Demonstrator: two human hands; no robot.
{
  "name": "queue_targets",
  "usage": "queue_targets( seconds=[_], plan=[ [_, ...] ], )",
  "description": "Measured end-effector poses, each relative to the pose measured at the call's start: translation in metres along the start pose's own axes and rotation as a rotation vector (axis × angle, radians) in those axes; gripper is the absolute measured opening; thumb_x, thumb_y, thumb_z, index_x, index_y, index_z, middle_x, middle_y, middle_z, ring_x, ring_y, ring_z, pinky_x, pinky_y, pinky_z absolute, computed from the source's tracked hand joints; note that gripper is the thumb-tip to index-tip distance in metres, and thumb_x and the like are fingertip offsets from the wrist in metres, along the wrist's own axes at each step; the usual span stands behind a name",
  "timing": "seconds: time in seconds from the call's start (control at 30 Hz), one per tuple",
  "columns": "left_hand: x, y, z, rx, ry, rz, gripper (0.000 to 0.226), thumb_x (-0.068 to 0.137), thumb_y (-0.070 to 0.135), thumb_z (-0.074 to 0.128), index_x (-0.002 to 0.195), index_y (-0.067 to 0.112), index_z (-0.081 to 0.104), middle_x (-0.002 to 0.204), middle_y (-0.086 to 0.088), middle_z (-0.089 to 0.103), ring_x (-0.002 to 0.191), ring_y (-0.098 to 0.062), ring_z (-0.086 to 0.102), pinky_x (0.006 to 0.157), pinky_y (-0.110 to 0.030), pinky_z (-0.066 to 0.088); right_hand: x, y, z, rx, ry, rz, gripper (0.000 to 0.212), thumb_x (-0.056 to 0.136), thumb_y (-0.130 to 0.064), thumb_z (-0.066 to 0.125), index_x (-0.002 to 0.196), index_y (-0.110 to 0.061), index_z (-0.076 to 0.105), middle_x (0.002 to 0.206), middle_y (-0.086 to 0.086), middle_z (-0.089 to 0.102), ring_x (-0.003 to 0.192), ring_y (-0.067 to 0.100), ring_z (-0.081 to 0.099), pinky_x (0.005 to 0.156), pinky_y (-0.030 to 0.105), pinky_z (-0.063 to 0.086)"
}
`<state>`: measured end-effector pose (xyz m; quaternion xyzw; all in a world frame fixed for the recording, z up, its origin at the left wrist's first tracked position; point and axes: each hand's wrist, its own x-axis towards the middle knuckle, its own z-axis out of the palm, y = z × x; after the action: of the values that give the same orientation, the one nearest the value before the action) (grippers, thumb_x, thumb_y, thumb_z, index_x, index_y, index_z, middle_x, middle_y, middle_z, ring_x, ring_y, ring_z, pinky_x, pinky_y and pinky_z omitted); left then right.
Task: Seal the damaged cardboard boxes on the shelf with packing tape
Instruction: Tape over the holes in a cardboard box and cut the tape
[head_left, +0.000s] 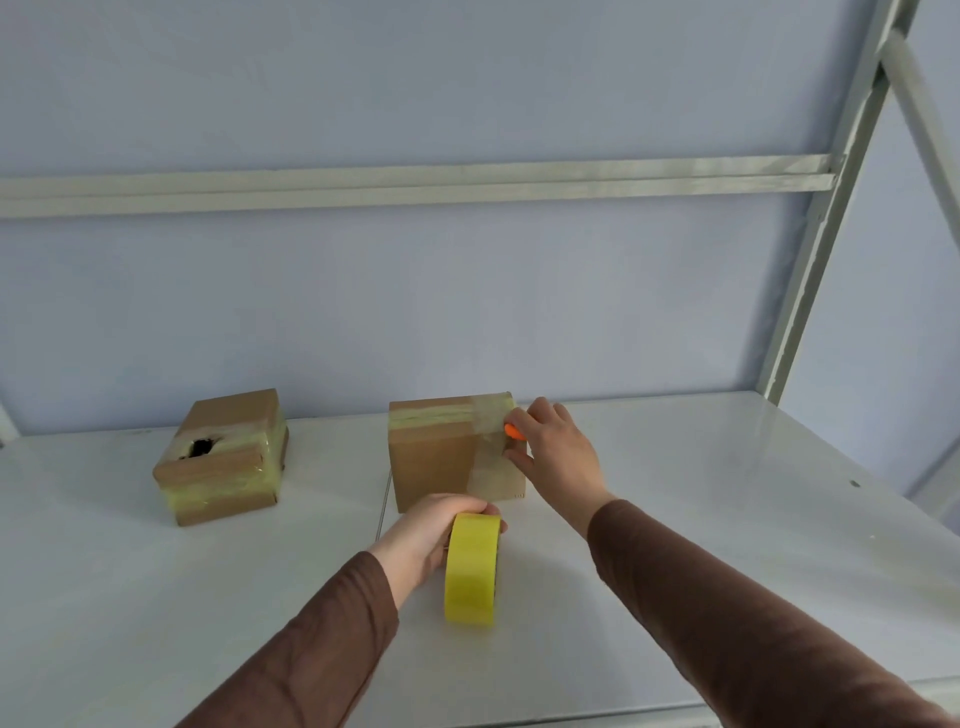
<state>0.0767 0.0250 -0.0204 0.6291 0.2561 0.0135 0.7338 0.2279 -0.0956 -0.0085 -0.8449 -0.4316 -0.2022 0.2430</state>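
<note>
A pale blue wall backs a white metal shelf (675, 519) with grey-white uprights and a cross rail (415, 184). Two brown cardboard boxes sit toward the back of it. The left cardboard box with a torn dark hole in its top (223, 457) lies well apart from both hands, wrapped in yellowish tape bands. The right cardboard box with a clear tape strip down its right side (441, 457) stands just beyond the left hand's fingers and touches the right hand's fingers. The left hand (431, 535) curls its fingers over the top of a yellow roll of packing tape (472, 569), standing on edge just in front of that box. The right hand (556, 452) pinches a small orange tool (513, 431) against the box's taped edge, its lower fingers pressed on the strip.
</note>
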Motion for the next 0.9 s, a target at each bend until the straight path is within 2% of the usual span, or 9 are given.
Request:
queue_targets(
  seconds=[0.07, 0.1, 0.23, 0.3, 0.4, 0.53, 0.63, 0.77, 0.9],
  plan=[
    [-0.002, -0.001, -0.005, -0.006, 0.020, 0.046, 0.024, 0.100, 0.012, 0.057, 0.085, 0.006, 0.073, 0.101, -0.018, 0.078, 0.081, -0.025, 0.071, 0.076, -0.031, 0.057, -0.004, 0.000, 0.004, -0.006, 0.012, 0.004, 0.026, 0.092, -0.034, 0.067, 0.114, -0.024, 0.058, 0.107, -0.003, 0.049, 0.103, 0.022, 0.047, 0.063, 0.036, 0.049],
    [-0.002, -0.001, -0.007, 0.000, 0.028, 0.066, 0.024, 0.100, 0.013, 0.057, 0.084, 0.006, 0.074, 0.102, -0.017, 0.078, 0.082, -0.024, 0.072, 0.076, -0.031, 0.058, -0.005, -0.001, 0.004, 0.019, 0.028, 0.020, 0.026, 0.092, -0.038, 0.068, 0.112, -0.025, 0.058, 0.105, -0.005, 0.049, 0.102, 0.021, 0.047, 0.064, 0.035, 0.050],
    [-0.006, -0.005, -0.014, 0.040, 0.041, 0.137, 0.024, 0.101, 0.019, 0.057, 0.088, 0.011, 0.075, 0.105, -0.013, 0.078, 0.097, -0.026, 0.073, 0.094, -0.042, 0.054, -0.002, -0.014, 0.007, 0.074, 0.118, 0.152, 0.036, 0.089, -0.061, 0.063, 0.100, -0.027, 0.060, 0.101, -0.009, 0.049, 0.097, 0.014, 0.044, 0.062, 0.033, 0.049],
    [-0.009, -0.006, -0.017, 0.050, 0.052, 0.163, 0.024, 0.102, 0.020, 0.056, 0.090, 0.011, 0.075, 0.105, -0.012, 0.079, 0.102, -0.026, 0.073, 0.098, -0.043, 0.052, -0.002, -0.020, 0.010, 0.009, 0.147, 0.175, 0.036, 0.089, -0.060, 0.063, 0.101, -0.027, 0.059, 0.102, -0.008, 0.050, 0.099, 0.016, 0.046, 0.057, 0.033, 0.048],
    [-0.012, -0.008, -0.019, 0.053, 0.064, 0.193, 0.024, 0.102, 0.020, 0.056, 0.091, 0.012, 0.075, 0.105, -0.009, 0.079, 0.097, -0.020, 0.073, 0.090, -0.038, 0.052, -0.008, -0.025, 0.015, -0.061, 0.138, 0.172, 0.038, 0.087, -0.052, 0.070, 0.109, -0.023, 0.059, 0.106, -0.003, 0.051, 0.101, 0.021, 0.048, 0.052, 0.030, 0.040],
    [-0.017, -0.011, -0.020, 0.008, 0.078, 0.214, 0.023, 0.102, 0.018, 0.056, 0.091, 0.012, 0.075, 0.106, -0.011, 0.079, 0.101, -0.023, 0.072, 0.095, -0.040, 0.051, -0.014, -0.024, 0.020, -0.112, 0.045, 0.138, 0.046, 0.086, -0.041, 0.074, 0.122, -0.020, 0.054, 0.118, 0.003, 0.050, 0.108, 0.026, 0.048, 0.057, 0.030, 0.041],
    [-0.018, -0.013, -0.018, -0.033, 0.082, 0.225, 0.023, 0.102, 0.018, 0.057, 0.091, 0.011, 0.076, 0.106, -0.013, 0.078, 0.100, -0.024, 0.071, 0.096, -0.040, 0.049, -0.018, -0.022, 0.018, 0.005, 0.106, 0.151, 0.036, 0.090, -0.032, 0.072, 0.119, -0.018, 0.056, 0.116, 0.003, 0.051, 0.107, 0.026, 0.048, 0.062, 0.035, 0.048],
    [-0.019, -0.014, -0.017, -0.089, 0.081, 0.241, 0.021, 0.102, 0.018, 0.058, 0.093, 0.010, 0.075, 0.106, -0.014, 0.078, 0.095, -0.022, 0.071, 0.093, -0.039, 0.050, -0.031, -0.025, 0.022, 0.318, 0.297, 0.180, 0.018, 0.098, -0.020, 0.064, 0.115, -0.016, 0.059, 0.108, 0.000, 0.052, 0.098, 0.024, 0.051, 0.070, 0.038, 0.049],
    [-0.020, -0.006, -0.011, -0.114, 0.089, 0.278, 0.018, 0.100, 0.015, 0.060, 0.094, 0.008, 0.076, 0.098, -0.010, 0.078, 0.089, -0.019, 0.071, 0.089, -0.035, 0.051, -0.045, -0.037, 0.025, 0.586, 0.305, 0.234, 0.007, 0.103, -0.017, 0.058, 0.107, -0.022, 0.055, 0.098, -0.005, 0.055, 0.087, 0.013, 0.054, 0.073, 0.022, 0.044]
  ],
)
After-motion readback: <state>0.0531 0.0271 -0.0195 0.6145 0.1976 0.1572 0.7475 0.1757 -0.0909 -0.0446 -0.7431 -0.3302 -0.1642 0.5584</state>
